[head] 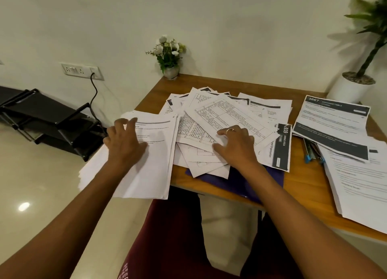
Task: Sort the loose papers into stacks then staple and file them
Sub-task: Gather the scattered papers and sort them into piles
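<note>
- The step in hand looks like sorting: take one sheet from the loose papers (219, 113) heaped in the middle of the table (297, 180) and lay it on the matching stack.
- To do it well, slide only the top sheet free, read its heading, then square it onto its stack.
- The left stack (150, 170) overhangs the table's near-left edge and could slip, so it would help to nudge it further on.
- The left hand (125, 140) lies flat on the left stack with its fingers spread, pressing down and gripping nothing.
- The right hand (234, 144) rests palm down on the loose papers, fingers splayed and thumb out. It may be catching a sheet's edge under the fingertips, but I cannot tell.
- Another stack (360, 186) lies at the right, with pens (312, 151) beside it.
- A purple folder (240, 184) sits under the loose papers.
</note>
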A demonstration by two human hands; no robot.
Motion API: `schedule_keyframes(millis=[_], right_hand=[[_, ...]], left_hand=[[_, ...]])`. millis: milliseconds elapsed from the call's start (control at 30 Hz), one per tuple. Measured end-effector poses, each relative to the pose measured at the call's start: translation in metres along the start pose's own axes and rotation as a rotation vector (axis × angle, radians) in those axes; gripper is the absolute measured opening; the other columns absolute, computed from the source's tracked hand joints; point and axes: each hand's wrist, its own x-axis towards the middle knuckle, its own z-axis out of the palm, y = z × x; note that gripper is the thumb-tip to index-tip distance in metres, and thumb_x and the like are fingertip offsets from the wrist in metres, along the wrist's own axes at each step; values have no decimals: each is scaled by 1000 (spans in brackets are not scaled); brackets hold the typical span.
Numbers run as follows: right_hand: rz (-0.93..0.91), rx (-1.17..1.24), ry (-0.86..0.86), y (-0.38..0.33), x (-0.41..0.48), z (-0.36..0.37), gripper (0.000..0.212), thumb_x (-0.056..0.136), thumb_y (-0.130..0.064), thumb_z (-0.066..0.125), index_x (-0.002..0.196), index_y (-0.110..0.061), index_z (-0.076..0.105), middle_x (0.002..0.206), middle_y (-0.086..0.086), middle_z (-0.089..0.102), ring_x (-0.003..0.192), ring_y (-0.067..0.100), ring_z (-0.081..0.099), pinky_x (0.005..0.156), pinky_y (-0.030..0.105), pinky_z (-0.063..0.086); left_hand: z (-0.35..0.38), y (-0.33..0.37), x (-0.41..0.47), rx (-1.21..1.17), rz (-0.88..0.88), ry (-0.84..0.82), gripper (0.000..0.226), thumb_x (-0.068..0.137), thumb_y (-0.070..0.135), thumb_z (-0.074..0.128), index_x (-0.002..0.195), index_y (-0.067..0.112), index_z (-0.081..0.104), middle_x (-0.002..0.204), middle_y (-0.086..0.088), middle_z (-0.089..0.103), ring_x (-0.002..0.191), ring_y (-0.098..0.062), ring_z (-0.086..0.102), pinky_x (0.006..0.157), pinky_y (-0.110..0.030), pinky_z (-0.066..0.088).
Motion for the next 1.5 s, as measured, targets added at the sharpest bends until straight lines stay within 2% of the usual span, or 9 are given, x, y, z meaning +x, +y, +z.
schedule_keyframes(millis=[133, 300, 500, 600, 800, 1100, 1267, 1400, 1500], right_hand=[[41, -137, -145, 17, 5, 0, 56, 91, -44, 62, 141, -20, 55, 140, 4, 53, 131, 28, 44, 104, 41, 37], [-48, -274, -81, 11, 11, -6, 19, 85, -21, 56, 70, -10, 57, 70, 1, 55, 73, 27, 58, 58, 31, 39], [-95, -292, 5, 18, 7, -4, 29, 87, -32, 58, 67, -11, 59, 72, -3, 53, 74, 23, 54, 56, 31, 35], [-141, -296, -23, 17, 4, -4, 32, 87, -46, 61, 81, -14, 62, 85, -2, 56, 84, 23, 56, 62, 33, 41], [-187, -411, -85, 1, 3, -9, 10, 85, -11, 60, 77, -10, 55, 91, 10, 66, 84, 31, 64, 63, 31, 42], [-331, -79, 296, 4, -20, -18, 36, 90, -25, 49, 110, -8, 73, 102, 8, 66, 85, 30, 65, 65, 39, 55], [-492, 144, 49, 7, -38, -22, 32, 90, -36, 57, 110, -21, 77, 99, -6, 66, 92, 14, 61, 80, 39, 54], [-217, 339, 261, 25, -26, -35, 41, 91, -50, 65, 125, -28, 67, 124, -5, 57, 119, 14, 51, 102, 54, 45], [154, 543, 186, 43, -17, -57, 91, 81, -58, 76, 155, -31, 31, 155, 1, 40, 142, 23, 38, 111, 55, 41]], left_hand=[[6, 44, -12, -203, 40, -63, 77, 83, 36, 83, 148, 26, 43, 157, -10, 34, 143, -36, 31, 113, -60, 30], [12, 79, -27, -481, 92, -165, 48, 90, 35, 77, 134, 28, 60, 146, 0, 52, 128, -24, 53, 108, -44, 44], [19, 108, -35, -716, 71, -332, 14, 95, 34, 70, 106, 27, 73, 112, 7, 72, 104, -18, 69, 98, -39, 54], [26, 116, -34, -694, 73, -359, 8, 95, 35, 70, 102, 32, 71, 111, 6, 73, 101, -17, 69, 97, -44, 56], [40, 127, -38, -739, 36, -416, 17, 94, 32, 70, 109, 24, 75, 99, 8, 74, 90, -12, 71, 91, -41, 61], [30, 158, -32, -1147, -178, -557, 60, 93, 60, 62, 139, 21, 57, 115, 2, 70, 89, -19, 76, 71, -33, 64], [34, 161, -27, -1276, -234, -423, 35, 103, 12, 56, 137, 23, 57, 123, 3, 70, 98, -22, 71, 75, -41, 63], [30, 156, -28, -1222, -232, -515, 31, 101, 9, 59, 130, 19, 58, 114, 0, 73, 90, -22, 75, 74, -41, 62], [25, 146, -33, -1236, -52, -717, 31, 100, 8, 61, 129, 19, 62, 124, -5, 73, 106, -29, 73, 95, -53, 57]])
